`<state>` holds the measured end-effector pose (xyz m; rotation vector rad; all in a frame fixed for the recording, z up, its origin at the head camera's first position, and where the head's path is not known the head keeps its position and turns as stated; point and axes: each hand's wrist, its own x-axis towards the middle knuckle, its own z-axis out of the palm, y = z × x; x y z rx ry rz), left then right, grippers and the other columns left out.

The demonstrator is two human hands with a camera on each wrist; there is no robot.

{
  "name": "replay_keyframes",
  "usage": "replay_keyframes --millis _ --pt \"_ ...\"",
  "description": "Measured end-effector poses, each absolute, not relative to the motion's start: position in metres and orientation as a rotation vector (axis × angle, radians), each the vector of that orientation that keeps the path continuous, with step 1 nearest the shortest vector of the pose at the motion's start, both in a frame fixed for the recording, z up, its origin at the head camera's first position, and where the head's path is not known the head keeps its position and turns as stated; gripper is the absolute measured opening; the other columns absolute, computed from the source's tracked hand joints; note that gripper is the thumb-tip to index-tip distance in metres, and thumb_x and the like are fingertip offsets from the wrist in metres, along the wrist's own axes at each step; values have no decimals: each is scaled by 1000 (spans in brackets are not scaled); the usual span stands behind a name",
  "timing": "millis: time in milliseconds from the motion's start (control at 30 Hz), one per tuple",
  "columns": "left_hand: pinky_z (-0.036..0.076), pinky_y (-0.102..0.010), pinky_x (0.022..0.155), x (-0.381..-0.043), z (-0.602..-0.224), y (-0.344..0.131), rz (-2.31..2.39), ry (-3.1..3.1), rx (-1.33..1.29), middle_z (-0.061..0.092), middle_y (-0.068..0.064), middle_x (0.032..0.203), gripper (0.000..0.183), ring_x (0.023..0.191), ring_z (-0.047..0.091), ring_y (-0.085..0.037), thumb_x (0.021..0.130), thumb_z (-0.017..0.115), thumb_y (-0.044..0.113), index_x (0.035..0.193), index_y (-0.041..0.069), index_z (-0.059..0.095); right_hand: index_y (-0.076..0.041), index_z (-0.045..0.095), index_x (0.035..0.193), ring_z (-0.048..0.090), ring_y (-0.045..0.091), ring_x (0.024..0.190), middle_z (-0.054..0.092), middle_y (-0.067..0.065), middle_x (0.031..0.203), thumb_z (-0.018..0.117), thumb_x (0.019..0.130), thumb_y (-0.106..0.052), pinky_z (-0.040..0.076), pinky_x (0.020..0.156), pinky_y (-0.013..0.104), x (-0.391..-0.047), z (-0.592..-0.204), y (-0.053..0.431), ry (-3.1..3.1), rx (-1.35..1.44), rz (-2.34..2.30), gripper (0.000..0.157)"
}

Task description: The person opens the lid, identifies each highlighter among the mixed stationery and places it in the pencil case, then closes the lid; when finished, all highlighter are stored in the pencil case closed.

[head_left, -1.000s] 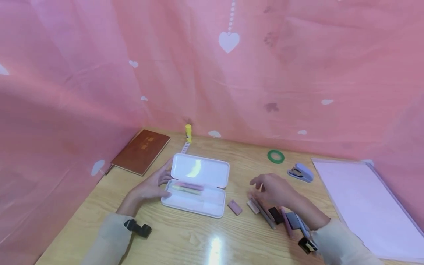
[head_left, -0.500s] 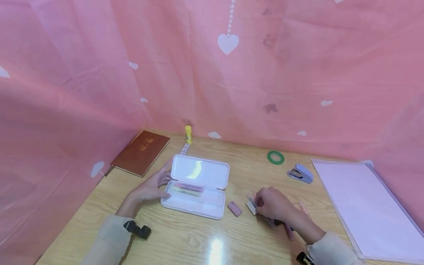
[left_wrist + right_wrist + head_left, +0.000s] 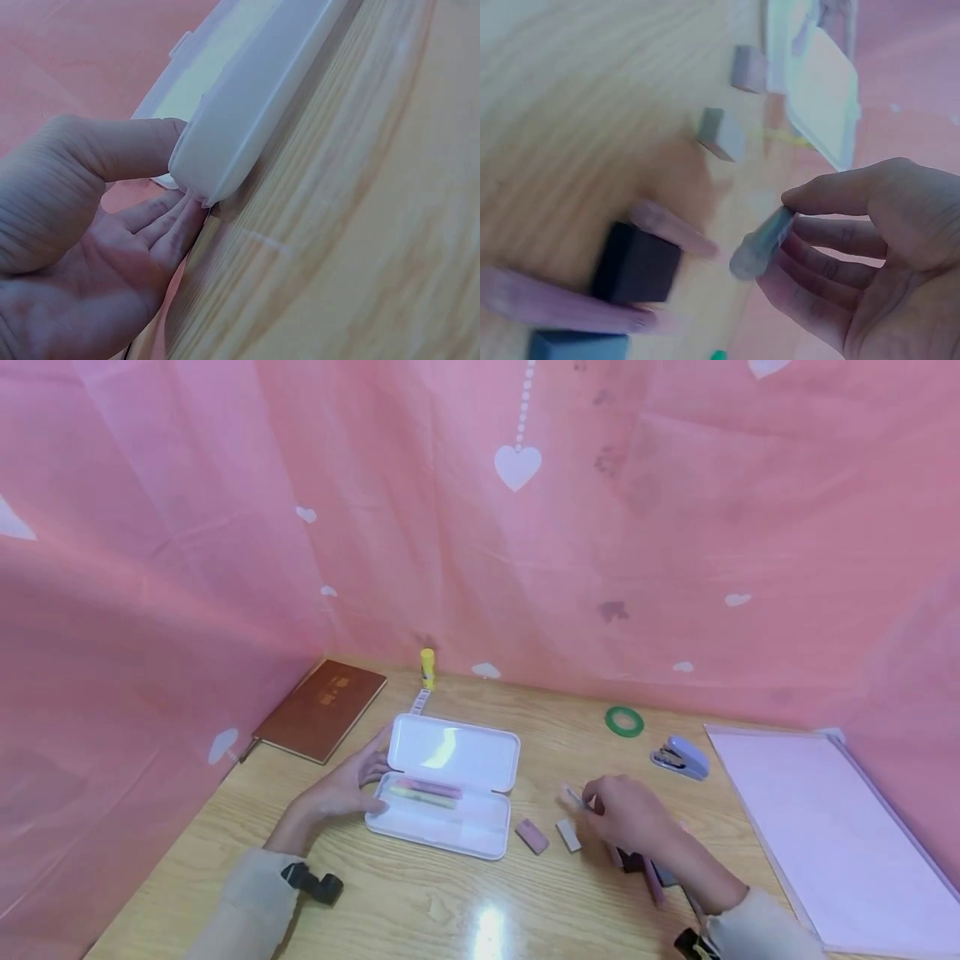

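An open white pencil case stands with its lid raised; a pink pen and a yellow pen lie inside. My left hand grips its left end, the thumb at the rim and the other fingers bent behind and under. My right hand pinches a grey pen between thumb and fingers, above the table right of the case. Below that hand lie a white eraser, a pink pen, a black block and a blue-grey block. A pink eraser sits nearer the case.
A brown notebook lies at back left, beside a yellow glue stick and a pale strip. Green tape, a lilac stapler and a white sheet-like folder are on the right. Pink curtain surrounds the table.
My right hand came down to the pens, took hold of the grey one and lifted it off the table beside the white eraser. The left hand stays on the case.
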<state>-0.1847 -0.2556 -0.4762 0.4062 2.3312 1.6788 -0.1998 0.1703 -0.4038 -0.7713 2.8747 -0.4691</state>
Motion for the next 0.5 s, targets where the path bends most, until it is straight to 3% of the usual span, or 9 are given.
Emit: replay_keyframes --millis 133,300,500 --pt "29 -47 112 -184 -478 -256 1689 2322 421 46 -13 138 119 130 41 -28 70 73 -9 151 35 -2 -7 72 92 51 8 60 61 -4 68 69 80 -10 44 50 24 -205 -392 167 2889 -801 -461 13" --pt "30 -45 112 -184 -478 -256 1676 2325 387 43 -10 141 119 130 41 -27 70 75 -5 147 47 1 -7 72 96 53 6 60 64 -4 71 70 81 -12 46 52 22 -213 -381 144 2875 -883 -541 15" --pt "31 -46 111 -185 -478 -256 1659 2355 400 42 -9 142 119 130 42 -27 71 76 -2 149 43 0 -6 73 95 55 5 61 66 -2 72 71 80 -10 46 52 19 -221 -379 89 2749 -1134 -699 16"
